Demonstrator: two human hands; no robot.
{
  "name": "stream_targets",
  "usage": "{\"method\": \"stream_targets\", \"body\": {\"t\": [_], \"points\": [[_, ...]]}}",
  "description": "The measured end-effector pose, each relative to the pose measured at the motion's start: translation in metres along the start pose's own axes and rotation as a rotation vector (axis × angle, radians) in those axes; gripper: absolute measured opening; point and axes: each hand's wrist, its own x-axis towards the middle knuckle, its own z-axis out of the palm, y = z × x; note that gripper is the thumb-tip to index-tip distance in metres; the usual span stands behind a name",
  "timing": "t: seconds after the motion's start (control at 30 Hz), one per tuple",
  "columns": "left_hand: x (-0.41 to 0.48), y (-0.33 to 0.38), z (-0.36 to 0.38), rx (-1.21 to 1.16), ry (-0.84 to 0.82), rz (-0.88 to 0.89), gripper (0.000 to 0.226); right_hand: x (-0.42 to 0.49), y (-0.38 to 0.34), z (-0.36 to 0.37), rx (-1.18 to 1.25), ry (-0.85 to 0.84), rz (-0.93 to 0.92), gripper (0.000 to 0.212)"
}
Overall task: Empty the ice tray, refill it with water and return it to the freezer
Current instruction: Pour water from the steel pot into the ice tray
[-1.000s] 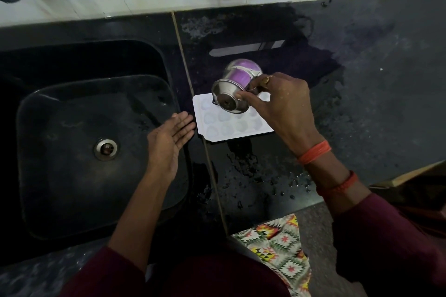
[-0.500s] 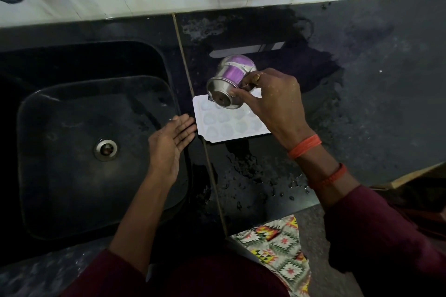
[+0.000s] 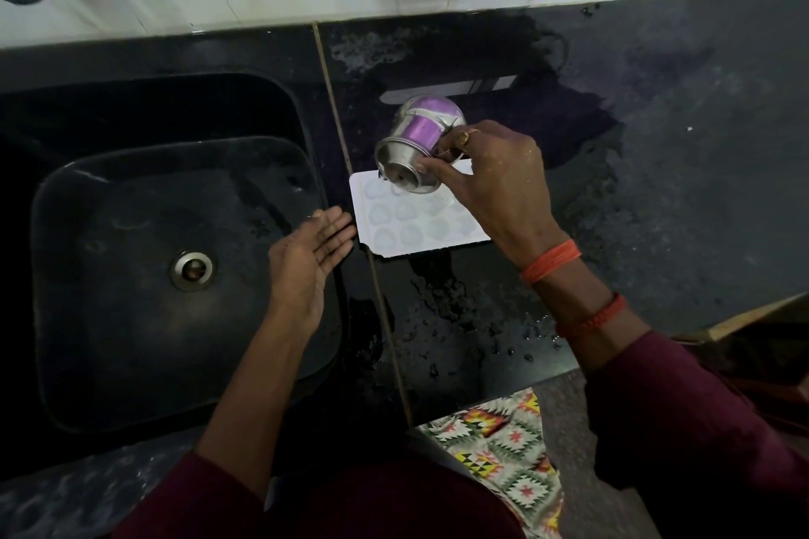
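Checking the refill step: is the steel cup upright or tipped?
Tipped: the right hand holds the steel cup on its side above the white ice tray. Whether water is pouring, cannot tell.

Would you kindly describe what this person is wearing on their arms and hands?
The left sleeve and right sleeve are dark maroon. The right hand bears a gold-coloured ring; its wrist carries an orange thread band and a red bracelet. The left hand shows no jewellery.
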Motion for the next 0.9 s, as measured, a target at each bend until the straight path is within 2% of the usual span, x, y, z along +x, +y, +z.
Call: {"method": "stream_targets", "body": {"t": [0.9], "points": [[0.0037,0.0006,0.0,0.001,0.002,-0.006,0.032,0.0014,0.0039,0.005,-0.002,-0.02,0.001,0.038]]}}
